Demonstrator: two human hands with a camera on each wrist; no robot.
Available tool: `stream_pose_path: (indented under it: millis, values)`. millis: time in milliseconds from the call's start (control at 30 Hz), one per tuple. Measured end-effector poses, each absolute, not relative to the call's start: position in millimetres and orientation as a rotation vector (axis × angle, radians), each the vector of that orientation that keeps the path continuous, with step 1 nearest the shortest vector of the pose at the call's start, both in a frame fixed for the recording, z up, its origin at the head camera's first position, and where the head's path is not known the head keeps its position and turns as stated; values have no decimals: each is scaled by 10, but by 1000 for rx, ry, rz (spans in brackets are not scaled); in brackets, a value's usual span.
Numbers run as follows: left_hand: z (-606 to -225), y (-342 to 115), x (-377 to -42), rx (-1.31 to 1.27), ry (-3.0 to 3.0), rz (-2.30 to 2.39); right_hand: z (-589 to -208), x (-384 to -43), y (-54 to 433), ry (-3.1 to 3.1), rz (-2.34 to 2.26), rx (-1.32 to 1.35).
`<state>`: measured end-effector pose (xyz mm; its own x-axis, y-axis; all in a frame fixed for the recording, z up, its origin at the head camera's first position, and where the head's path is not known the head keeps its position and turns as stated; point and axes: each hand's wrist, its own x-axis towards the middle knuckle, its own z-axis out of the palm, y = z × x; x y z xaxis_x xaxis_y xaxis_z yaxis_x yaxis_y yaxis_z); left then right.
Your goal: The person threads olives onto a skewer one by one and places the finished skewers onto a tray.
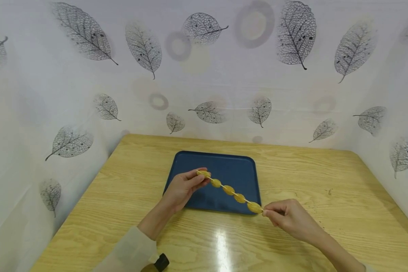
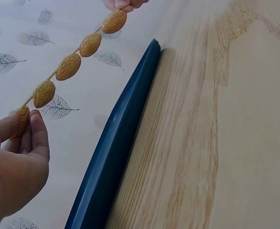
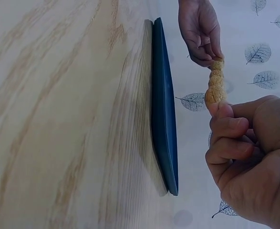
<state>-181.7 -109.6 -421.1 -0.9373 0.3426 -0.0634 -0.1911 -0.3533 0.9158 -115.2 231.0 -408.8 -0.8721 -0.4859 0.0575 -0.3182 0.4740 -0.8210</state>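
Observation:
A thin skewer carries several wrinkled, golden-brown oval pieces [image 1: 228, 190], spaced along it. My left hand [image 1: 183, 189] pinches the piece at the far end between thumb and fingers; the left wrist view shows that end piece [image 2: 23, 119] partly covered by them. At the near end, my right hand [image 1: 290, 221] pinches the tip of the stick just past the last oval piece [image 1: 254, 207]. Held between both hands, the skewer slants down to the right over a dark blue tray [image 1: 224, 162]. From the right wrist view the pieces [image 3: 216, 88] line up one behind another.
The tray lies on a light wood-grain table [image 1: 122, 211], towards its back edge. A pale cloth with a leaf print [image 1: 204, 75] hangs behind and at both sides. A dark band [image 1: 161, 261] shows near the left sleeve [image 1: 132, 249].

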Motion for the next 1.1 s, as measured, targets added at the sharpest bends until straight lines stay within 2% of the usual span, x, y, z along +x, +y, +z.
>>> stream_pose_path:
  millis: [1100]
  values:
    - [-4227,-1136,-1861,159,1585,2308,-4077,-1208,2250,2516,-1365,-723]
